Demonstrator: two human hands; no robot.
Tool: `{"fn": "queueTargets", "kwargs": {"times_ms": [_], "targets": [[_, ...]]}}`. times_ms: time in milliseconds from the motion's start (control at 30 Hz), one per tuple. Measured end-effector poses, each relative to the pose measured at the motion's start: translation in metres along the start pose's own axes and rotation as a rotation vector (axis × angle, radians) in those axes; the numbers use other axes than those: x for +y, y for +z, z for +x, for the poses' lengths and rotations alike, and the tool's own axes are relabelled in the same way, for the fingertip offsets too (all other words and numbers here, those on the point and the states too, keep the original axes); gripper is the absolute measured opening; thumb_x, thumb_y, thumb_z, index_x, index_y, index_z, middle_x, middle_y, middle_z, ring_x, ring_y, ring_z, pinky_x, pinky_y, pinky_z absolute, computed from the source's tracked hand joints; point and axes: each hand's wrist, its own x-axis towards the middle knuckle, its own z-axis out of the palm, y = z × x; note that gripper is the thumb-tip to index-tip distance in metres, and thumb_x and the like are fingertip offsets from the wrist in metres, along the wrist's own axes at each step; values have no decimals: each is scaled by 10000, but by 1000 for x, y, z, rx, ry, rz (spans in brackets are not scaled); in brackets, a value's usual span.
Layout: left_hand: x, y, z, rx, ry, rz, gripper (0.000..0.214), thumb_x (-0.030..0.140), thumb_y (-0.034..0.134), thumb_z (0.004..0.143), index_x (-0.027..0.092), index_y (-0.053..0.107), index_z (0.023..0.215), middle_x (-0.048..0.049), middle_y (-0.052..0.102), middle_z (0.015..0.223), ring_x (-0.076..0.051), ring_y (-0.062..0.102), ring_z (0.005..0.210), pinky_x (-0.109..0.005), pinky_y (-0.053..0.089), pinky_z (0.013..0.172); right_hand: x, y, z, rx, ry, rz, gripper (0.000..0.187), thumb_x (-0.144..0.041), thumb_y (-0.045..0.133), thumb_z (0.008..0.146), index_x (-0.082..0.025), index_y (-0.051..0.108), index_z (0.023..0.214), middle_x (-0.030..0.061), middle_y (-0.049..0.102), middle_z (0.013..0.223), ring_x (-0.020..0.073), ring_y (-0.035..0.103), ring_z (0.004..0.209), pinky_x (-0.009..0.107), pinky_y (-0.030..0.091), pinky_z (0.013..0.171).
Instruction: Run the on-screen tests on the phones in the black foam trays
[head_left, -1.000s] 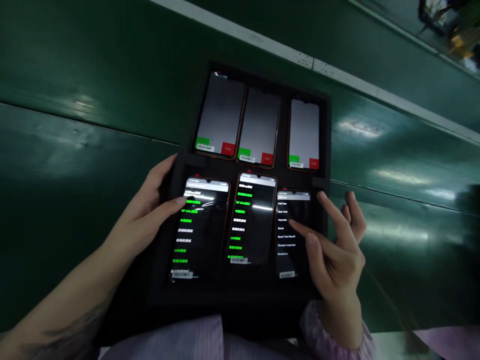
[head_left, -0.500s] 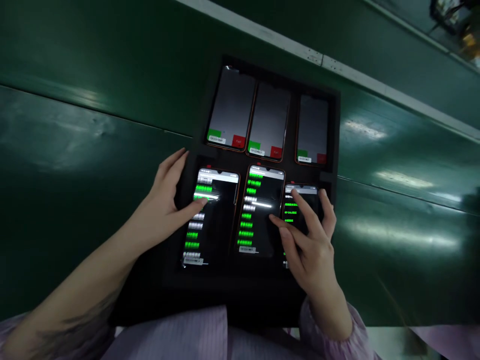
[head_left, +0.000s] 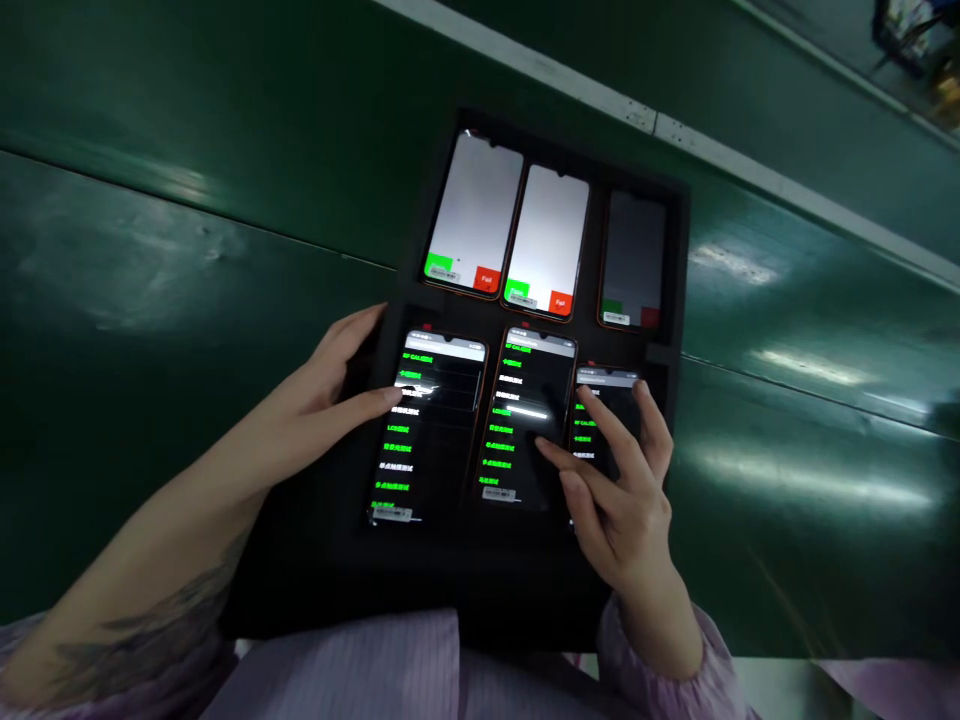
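Observation:
A black foam tray (head_left: pixel 450 560) holds several phones in two rows. My left hand (head_left: pixel 315 400) lies against the tray's left side, fingers along its edge and thumb stretched apart over the lit screen of the near left phone (head_left: pixel 435 430). My right hand (head_left: pixel 626 480) is open above the near right side. Its index finger reaches the near middle phone (head_left: pixel 529 420); its other fingers spread over the near right phone (head_left: pixel 609 378), partly hiding it. Both left and middle near screens list lines of green and white text. Whether each fingertip presses cannot be seen.
In the far row, the left phone (head_left: pixel 476 205) and middle phone (head_left: pixel 551 225) glow white with green and red boxes; the right phone (head_left: pixel 634 250) is dim. A green tabletop (head_left: pixel 787 480) surrounds the tray. A pale strip (head_left: pixel 540 70) crosses beyond it.
The lists on the left and middle near phones have shifted and look sharper. Two far screens have brightened, while the far right one has darkened. My left thumb has moved slightly left on the screen.

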Motion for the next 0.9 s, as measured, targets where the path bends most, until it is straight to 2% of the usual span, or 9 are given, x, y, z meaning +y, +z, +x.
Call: {"fn": "queueTargets", "kwargs": {"times_ms": [67,133,233,367,467,600,700,800,900], "targets": [[-7,-2,3,-76,-62,-107,764,548,679,867,383,429,1570,27,448,1650,-321,515,1470,-508,438,1235,0,1,0,6,0,-4,301,-179,525,1042,-249,768,1206,34,515,1612,347,208,1629,607,330,1281],[-15,-5,5,-119,-65,-130,838,546,716,837,408,385,1594,41,391,1685,-327,485,1494,-527,414,1240,0,3,0,3,9,-18,291,-184,532,1045,-252,769,1200,25,507,1622,348,193,1635,615,302,1292],[-24,-12,5,-194,22,-91,882,507,712,861,448,289,1633,74,308,1727,-305,384,1565,-521,377,1249,-1,4,0,-3,17,-45,269,-188,557,1038,-256,774,1181,-2,467,1657,359,156,1645,624,259,1308],[-27,-18,2,-271,134,9,968,505,709,881,388,170,1677,39,222,1765,-297,295,1606,-522,298,1273,-3,2,2,69,18,-35,280,-167,546,1030,-247,792,1139,-48,438,1678,355,178,1641,580,269,1321],[-29,-15,0,-247,189,64,1016,519,712,886,366,104,1686,22,192,1774,-295,256,1619,-504,304,1267,-4,0,2,129,24,-8,299,-157,526,1030,-229,803,1120,-45,498,1638,345,251,1620,545,329,1301],[-35,-8,-1,-164,240,142,991,592,686,896,382,120,1682,23,202,1771,-300,223,1628,-523,313,1253,3,-8,-1,281,70,20,334,-176,505,1040,-270,820,1098,-29,625,1518,365,368,1565,621,405,1228],[-39,-7,-1,-158,244,145,1016,666,689,869,409,125,1673,36,200,1770,-324,243,1617,-551,332,1228,16,-19,-5,380,96,10,331,-143,545,1012,-298,836,1046,-9,715,1389,370,494,1475,651,454,1170],[-41,-8,-1,-173,201,121,1056,694,714,830,437,121,1664,52,250,1753,-332,305,1592,-543,379,1197,28,-29,-10,283,69,-39,312,-125,582,977,-295,842,958,-5,742,1324,355,557,1417,611,509,1129],[-43,-10,-1,-174,141,89,1079,716,745,783,454,161,1653,69,273,1745,-345,356,1566,-518,467,1137,34,-34,-14,179,51,-31,305,-129,576,965,-279,834,902,-3,733,1335,344,540,1435,564,540,1106]]}}
